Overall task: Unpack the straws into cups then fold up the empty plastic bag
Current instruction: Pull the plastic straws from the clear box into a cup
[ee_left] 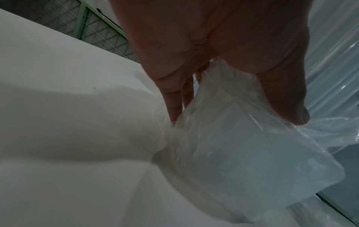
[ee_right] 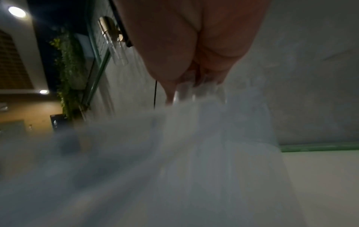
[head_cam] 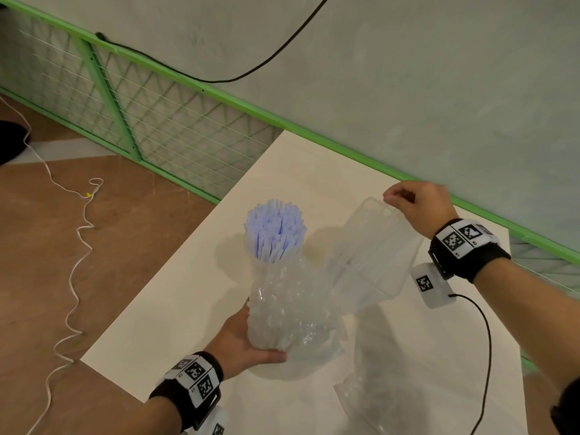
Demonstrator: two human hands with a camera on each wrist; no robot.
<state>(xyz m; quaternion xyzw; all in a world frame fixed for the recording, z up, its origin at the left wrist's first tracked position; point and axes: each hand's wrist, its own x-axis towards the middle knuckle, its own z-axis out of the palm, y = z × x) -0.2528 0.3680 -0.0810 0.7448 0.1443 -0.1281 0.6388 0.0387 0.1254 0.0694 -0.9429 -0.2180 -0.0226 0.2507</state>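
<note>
A bunch of pale lilac straws stands upright, its lower part inside crinkled clear plastic. My left hand grips the base of that bundle just above the white table. In the left wrist view, the left hand curls thumb and fingers round a clear cup-shaped form under film. My right hand pinches the top edge of the clear plastic bag and holds it raised at the right of the straws. The right wrist view is blurred; my right hand shows there pinching the bag.
More clear plastic lies at the table's front right; cup or bag, I cannot tell. A green mesh railing and grey wall run behind the table. A white cord lies on the brown floor at the left. A black cable hangs from my right wrist.
</note>
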